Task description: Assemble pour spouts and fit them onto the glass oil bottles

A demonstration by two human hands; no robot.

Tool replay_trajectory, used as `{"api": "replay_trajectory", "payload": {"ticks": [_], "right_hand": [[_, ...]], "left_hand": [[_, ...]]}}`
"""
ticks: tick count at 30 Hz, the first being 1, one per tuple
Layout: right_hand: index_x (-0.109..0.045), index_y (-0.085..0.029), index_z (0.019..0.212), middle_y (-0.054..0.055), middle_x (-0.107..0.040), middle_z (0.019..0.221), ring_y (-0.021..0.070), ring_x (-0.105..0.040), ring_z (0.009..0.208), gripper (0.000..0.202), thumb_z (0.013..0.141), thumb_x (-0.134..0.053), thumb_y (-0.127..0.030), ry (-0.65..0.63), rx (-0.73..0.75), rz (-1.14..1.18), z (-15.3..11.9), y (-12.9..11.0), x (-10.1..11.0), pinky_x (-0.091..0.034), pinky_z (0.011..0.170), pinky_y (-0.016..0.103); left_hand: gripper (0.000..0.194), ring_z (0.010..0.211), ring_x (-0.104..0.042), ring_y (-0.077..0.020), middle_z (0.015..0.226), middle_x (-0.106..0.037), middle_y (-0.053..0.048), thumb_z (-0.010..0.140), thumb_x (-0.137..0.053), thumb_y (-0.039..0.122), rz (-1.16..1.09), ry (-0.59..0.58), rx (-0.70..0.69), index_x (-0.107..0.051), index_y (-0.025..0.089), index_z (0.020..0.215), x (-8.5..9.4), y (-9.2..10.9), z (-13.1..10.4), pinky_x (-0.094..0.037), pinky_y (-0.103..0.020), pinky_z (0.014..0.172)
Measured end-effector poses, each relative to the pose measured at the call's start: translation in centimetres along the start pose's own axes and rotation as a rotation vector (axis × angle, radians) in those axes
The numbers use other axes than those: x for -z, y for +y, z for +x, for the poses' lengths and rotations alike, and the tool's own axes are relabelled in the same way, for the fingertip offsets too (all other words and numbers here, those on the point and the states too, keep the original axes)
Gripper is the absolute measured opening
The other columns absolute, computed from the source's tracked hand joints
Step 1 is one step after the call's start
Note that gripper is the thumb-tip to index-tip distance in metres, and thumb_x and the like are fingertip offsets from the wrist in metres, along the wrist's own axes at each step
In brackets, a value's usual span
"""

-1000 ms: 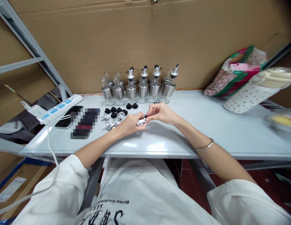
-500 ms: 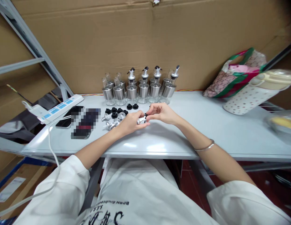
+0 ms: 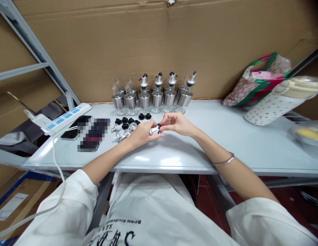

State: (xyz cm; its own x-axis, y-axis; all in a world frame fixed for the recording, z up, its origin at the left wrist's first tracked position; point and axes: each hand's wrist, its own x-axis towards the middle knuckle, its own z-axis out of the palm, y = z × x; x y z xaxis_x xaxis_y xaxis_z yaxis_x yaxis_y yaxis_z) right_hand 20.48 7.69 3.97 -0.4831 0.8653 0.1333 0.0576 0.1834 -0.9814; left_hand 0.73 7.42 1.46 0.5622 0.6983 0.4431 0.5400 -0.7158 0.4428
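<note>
Near the middle of the white table [image 3: 225, 136], my left hand [image 3: 143, 134] is closed on a small silver pourer top [image 3: 154, 131]. The fingertips of my right hand [image 3: 176, 124] pinch a small black piece [image 3: 159, 126] at that top's right end. Left of my hands lie several black stoppers [image 3: 124, 120] and several loose silver tops [image 3: 120, 137]. Behind them stand rows of glass bottles with steel bands [image 3: 144, 100]. Some front bottles carry silver and black pourers [image 3: 172, 78]; the two leftmost front bottles have bare necks.
On the left are a power strip [image 3: 68, 118] with a white cable, a dark phone [image 3: 71, 131] and a blurred-out device [image 3: 93, 135]. A patterned bag [image 3: 241, 85], a dotted white flask [image 3: 274, 106] and a plastic-wrapped yellow item [image 3: 310, 134] are on the right.
</note>
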Motion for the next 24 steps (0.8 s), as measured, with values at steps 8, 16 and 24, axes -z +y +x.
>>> {"api": "replay_trajectory", "payload": {"ticks": [8,16,24], "right_hand": [[-0.059,-0.016,0.067,0.001,-0.072,0.066,0.0148,-0.069,0.063,0.029,0.056,-0.084,-0.026,-0.072,-0.032,-0.004,-0.07,-0.16,0.37,-0.053,0.068,0.03],[-0.058,-0.017,0.066,0.0,-0.072,0.064,0.0158,-0.07,0.063,0.029,0.054,-0.084,-0.023,-0.068,-0.047,-0.046,0.0,0.02,0.27,-0.052,0.063,0.028],[-0.057,-0.017,0.065,0.0,-0.072,0.063,0.0156,-0.07,0.062,0.029,0.054,-0.083,-0.023,-0.056,-0.035,-0.059,-0.1,0.04,0.2,-0.051,0.061,0.027]], "left_hand": [[0.042,0.06,-0.049,-0.0095,0.076,-0.053,0.004,0.07,-0.073,0.046,-0.041,-0.061,-0.021,-0.044,0.019,0.085,0.11,-0.42,0.01,-0.036,-0.02,0.057],[0.049,0.056,-0.042,-0.0076,0.076,-0.046,0.006,0.067,-0.074,0.049,-0.131,-0.096,0.022,-0.038,0.021,0.085,0.15,-0.31,-0.06,-0.034,-0.02,0.056],[0.053,0.054,-0.041,-0.0069,0.077,-0.047,0.005,0.065,-0.076,0.051,-0.137,-0.087,0.023,-0.04,0.02,0.089,0.02,-0.4,-0.16,-0.033,-0.02,0.055]]}}
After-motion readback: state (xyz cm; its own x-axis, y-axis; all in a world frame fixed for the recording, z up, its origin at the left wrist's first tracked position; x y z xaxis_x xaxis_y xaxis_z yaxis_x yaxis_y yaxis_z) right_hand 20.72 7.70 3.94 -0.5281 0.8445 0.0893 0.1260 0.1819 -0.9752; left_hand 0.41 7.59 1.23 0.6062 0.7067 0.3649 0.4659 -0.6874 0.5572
